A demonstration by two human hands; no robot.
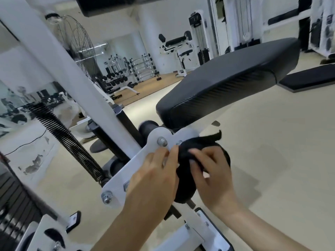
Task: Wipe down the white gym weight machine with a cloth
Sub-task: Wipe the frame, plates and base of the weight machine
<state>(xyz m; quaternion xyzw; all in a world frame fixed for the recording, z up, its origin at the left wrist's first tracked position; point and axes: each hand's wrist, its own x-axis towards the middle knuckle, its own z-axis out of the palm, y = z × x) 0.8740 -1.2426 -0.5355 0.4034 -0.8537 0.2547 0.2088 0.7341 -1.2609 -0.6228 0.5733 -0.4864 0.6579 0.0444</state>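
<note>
Underfoot, pale beige floor point(272, 142) fills the gym; a rack point(116, 78) holding dumbbells stands mid-left. At lower centre, the black cloth point(184, 187) is bunched against the white weight machine point(132, 165), below its black seat pad point(226, 78). The left hand point(154, 174) pinches the cloth's edge with bent fingers; the right hand point(212, 173) curls its fingers over it.

We see bright, even indoor light; white walls point(163, 22) and far machines point(181, 49) nearly blown out. Soft shadow patch on pale floor point(281, 151); dull sheen on seat pad point(235, 75) top. Black cloth point(188, 158) loses detail. Left hand point(155, 171), right hand point(212, 171) slightly motion-blurred. We note wide-angle stretch toward frame edges, background soft and smeary.
</note>
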